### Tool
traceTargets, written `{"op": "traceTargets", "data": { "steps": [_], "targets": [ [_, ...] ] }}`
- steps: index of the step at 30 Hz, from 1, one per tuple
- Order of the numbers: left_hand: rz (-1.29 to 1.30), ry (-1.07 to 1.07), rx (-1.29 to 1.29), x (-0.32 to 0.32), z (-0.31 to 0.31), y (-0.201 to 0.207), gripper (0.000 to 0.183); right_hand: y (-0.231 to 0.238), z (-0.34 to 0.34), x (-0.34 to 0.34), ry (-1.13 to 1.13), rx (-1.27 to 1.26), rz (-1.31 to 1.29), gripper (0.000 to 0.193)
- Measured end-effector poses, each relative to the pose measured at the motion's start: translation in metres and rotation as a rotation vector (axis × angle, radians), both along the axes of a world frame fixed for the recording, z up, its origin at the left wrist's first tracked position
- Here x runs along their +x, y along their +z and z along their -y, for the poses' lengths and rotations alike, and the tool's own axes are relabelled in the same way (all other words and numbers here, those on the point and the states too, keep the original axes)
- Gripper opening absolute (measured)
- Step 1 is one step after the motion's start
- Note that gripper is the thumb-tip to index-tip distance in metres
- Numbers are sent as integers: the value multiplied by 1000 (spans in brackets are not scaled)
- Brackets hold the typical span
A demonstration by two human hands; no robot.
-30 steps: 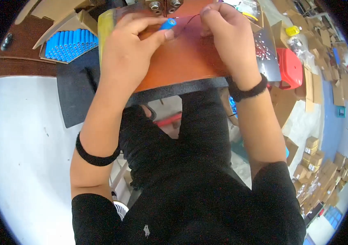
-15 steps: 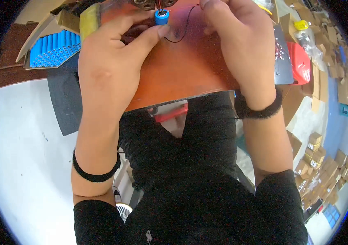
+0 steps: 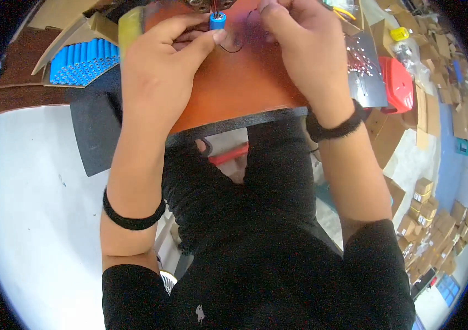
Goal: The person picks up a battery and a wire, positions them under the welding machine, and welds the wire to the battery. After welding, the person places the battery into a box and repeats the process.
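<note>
My left hand [image 3: 162, 71] grips a blue cylindrical battery cell [image 3: 218, 22] between thumb and fingers. The cell's end sits under the thin metal tips [image 3: 216, 6] of a dark machine at the top edge. Beside the cell, a thin dark wire [image 3: 234, 50] curves below my left thumb toward the right. My right hand [image 3: 311, 55] is closed in a pinch to the right of the cell, at the wire's upper end; the fingertips partly hide what they hold. Both hands are over the orange-brown work surface [image 3: 239, 88].
An open cardboard box holds many blue cells [image 3: 82, 60] at the left. A yellow object [image 3: 130, 30] stands beside it. On the right are a grey sheet with small red-and-white wired parts [image 3: 360, 60], yellow-handled pliers [image 3: 344, 12] and a red plastic stool [image 3: 396, 85]. Cardboard boxes [image 3: 437, 231] lie beyond.
My right hand has shifted left, closer to the cell, and more of the grey sheet shows. My left hand still holds the cell under the tips. The view has shifted slightly.
</note>
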State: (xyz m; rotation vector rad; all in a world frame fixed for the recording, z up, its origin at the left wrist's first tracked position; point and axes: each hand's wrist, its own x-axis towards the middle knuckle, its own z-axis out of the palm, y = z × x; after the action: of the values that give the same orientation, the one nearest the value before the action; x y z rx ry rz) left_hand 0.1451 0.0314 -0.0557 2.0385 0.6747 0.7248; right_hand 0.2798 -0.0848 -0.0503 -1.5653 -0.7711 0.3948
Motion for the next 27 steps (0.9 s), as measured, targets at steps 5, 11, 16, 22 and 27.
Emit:
{"op": "traceTargets", "data": {
  "steps": [5, 11, 16, 22, 27],
  "targets": [
    [16, -160, -34, -7, -2, -6, 30, -9, 12, 0, -27, -22, 242, 24],
    [-87, 27, 337, -50, -22, 15, 27, 10, 109, -8, -198, 37, 124, 14],
    [-530, 130, 1062, -83, -123, -11, 24, -25, 230, 35, -383, -122, -32, 14],
    [-787, 59, 1263, -81, -157, -16, 34, -125, 316, 83, -526, -860, 306, 29],
    [-795, -107, 1194, -88, -174, 1, 32, -132, 280, 81, -556, -598, 467, 31]
  ]
}}
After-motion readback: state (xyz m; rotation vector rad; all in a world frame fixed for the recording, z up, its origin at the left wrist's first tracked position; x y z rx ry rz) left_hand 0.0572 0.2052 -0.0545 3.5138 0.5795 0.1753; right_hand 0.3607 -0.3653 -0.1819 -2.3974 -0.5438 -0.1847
